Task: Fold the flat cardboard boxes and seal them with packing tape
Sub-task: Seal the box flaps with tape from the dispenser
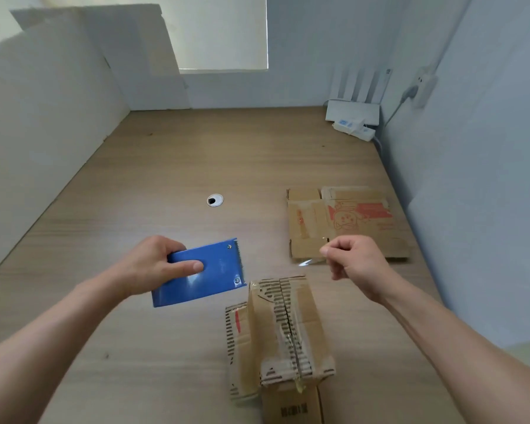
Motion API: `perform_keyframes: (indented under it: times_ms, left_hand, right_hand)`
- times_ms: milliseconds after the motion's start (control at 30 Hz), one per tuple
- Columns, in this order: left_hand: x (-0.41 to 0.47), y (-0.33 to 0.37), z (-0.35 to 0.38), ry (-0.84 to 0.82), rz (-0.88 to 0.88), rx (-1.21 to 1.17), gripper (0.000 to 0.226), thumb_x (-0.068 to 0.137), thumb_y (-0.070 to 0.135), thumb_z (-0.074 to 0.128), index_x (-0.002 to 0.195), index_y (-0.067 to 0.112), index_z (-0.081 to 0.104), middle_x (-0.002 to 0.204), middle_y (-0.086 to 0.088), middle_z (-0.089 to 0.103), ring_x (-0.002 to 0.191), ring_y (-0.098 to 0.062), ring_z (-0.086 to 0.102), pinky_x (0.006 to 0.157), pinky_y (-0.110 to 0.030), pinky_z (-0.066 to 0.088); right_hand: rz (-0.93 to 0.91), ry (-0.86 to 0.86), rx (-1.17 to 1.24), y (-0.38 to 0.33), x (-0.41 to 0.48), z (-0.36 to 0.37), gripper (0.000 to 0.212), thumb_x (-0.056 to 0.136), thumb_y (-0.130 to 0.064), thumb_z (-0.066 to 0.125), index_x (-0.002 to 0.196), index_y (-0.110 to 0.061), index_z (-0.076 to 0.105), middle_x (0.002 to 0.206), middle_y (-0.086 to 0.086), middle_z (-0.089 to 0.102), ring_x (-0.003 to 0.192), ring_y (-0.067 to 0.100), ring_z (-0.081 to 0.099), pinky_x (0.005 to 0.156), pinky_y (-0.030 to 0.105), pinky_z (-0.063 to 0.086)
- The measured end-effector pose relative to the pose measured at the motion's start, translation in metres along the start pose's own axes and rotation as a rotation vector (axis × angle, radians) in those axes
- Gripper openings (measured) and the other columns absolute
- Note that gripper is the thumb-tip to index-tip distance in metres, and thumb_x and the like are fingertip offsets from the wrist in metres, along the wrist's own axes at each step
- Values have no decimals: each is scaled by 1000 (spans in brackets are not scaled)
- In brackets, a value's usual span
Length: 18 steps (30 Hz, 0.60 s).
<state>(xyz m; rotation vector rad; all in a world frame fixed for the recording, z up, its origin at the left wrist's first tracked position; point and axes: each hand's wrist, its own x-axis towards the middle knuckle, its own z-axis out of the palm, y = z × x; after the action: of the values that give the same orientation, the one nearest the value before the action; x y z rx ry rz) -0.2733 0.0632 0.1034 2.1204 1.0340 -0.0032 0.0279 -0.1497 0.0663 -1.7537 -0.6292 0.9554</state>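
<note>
My left hand (149, 266) grips a blue tape dispenser (201, 275) above the wooden table (135, 179), its toothed edge facing right. My right hand (354, 261) is held to its right with fingertips pinched on the end of a clear strip of tape (308, 262), which shows only as a faint glint. Below and between the hands stands a folded cardboard box (283, 325), its top flaps closed along a centre seam with worn old tape on it. A flat cardboard box (343, 221) with red print lies on the table behind my right hand.
A round cable hole (215, 200) sits mid-table. At the back right corner are a white router (352, 110) and a power strip (354, 128), with a plug in a wall socket (423, 85). White panels wall in the left side and back.
</note>
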Motion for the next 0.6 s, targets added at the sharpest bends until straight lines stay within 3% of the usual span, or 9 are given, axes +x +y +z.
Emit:
perform_keyframes:
  times_ms: [100, 233, 600]
  left_hand:
    - [14, -4, 16, -63, -126, 23, 63, 58, 72, 69, 66, 10, 65, 52, 5, 53, 49, -12, 47, 53, -27, 33]
    - [25, -18, 32, -107, -202, 92, 54, 79, 61, 73, 71, 8, 67, 60, 1, 59, 55, -15, 51, 56, -27, 34]
    - [38, -31, 43, -128, -287, 101, 53, 82, 60, 70, 73, 8, 67, 67, -4, 62, 58, -17, 51, 57, -27, 33]
  right_hand:
    - [163, 61, 26, 29, 14, 21, 21, 90, 2, 64, 70, -4, 64, 52, 3, 52, 51, 17, 45, 53, 31, 44]
    - [249, 114, -37, 57, 22, 36, 22, 88, 0, 59, 69, -6, 67, 56, 4, 54, 54, 18, 46, 51, 30, 43]
    - [307, 143, -77, 76, 28, 51, 19, 89, -6, 60, 72, -7, 67, 61, 5, 58, 58, 19, 50, 53, 31, 46]
